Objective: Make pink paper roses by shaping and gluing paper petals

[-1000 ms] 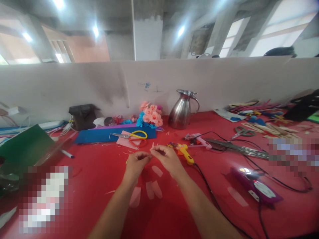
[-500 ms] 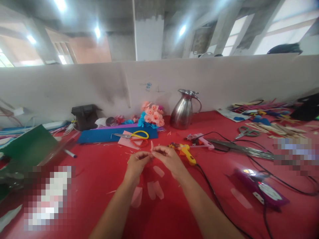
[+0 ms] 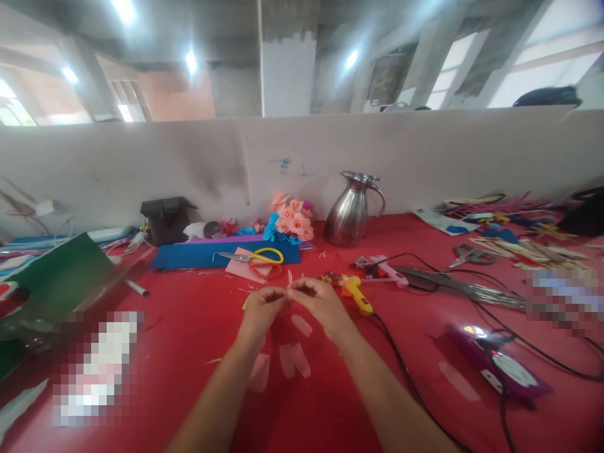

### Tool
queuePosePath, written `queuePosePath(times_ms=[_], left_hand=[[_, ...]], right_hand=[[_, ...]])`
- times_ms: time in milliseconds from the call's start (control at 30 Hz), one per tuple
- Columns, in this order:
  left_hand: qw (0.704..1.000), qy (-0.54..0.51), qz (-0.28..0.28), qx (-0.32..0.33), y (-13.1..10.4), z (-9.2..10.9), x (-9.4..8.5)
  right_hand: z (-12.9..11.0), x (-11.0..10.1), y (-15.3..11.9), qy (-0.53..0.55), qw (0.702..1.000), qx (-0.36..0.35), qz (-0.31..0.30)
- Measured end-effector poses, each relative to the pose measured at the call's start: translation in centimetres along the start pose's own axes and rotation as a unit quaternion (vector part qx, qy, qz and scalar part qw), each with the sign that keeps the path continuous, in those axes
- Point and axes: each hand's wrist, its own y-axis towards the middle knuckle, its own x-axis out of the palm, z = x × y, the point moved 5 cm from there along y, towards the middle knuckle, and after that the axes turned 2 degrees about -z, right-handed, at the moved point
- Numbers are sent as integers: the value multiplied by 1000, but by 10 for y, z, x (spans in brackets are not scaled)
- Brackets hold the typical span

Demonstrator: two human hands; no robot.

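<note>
Over the red table my left hand [image 3: 265,308] and my right hand [image 3: 319,303] meet at the fingertips. Both are closed in a pinch on one small pink paper petal [image 3: 289,279], which stands up between them. Below the hands, pink petal-shaped paper pieces [image 3: 294,360] lie flat, with another piece [image 3: 302,325] just under my fingers. A larger pink paper piece [image 3: 259,372] is partly covered by my left wrist. Just beyond my hands rest yellow-handled scissors [image 3: 255,256] on pink paper. To the right of my right hand is a yellow glue gun [image 3: 357,294].
Behind stand a bunch of pink and blue paper flowers [image 3: 293,220] and a steel jug [image 3: 350,211]. A pink glue gun [image 3: 389,272], grey-handled scissors [image 3: 473,255] and a purple power strip [image 3: 507,365] with black cables lie right. A green board [image 3: 63,286] leans at left.
The view has shifted slightly, so the table's contents sit a little further right. Both hands keep their pinch on the petal, with barely any movement.
</note>
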Motion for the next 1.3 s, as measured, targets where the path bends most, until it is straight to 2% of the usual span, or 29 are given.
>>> queuePosePath(times_ms=[267, 600, 767, 933, 1033, 1300], left_hand=[[1000, 10, 8, 7, -1, 4, 1], [1000, 19, -5, 18, -2, 7, 3], [1000, 1, -8, 2, -1, 6, 0], [998, -61, 14, 22, 2, 5, -5], [995, -93, 3, 25, 3, 6, -3], [997, -43, -16, 55, -2, 18, 1]], right_hand=[[0, 1, 1, 13, 1000, -25, -6], [2, -1, 1, 67, 998, 7, -2], [1, -2, 1, 96, 995, 13, 2], [4, -5, 3, 68, 997, 3, 36], [6, -3, 4, 65, 997, 3, 31], [6, 1, 5, 17, 999, -34, 4]])
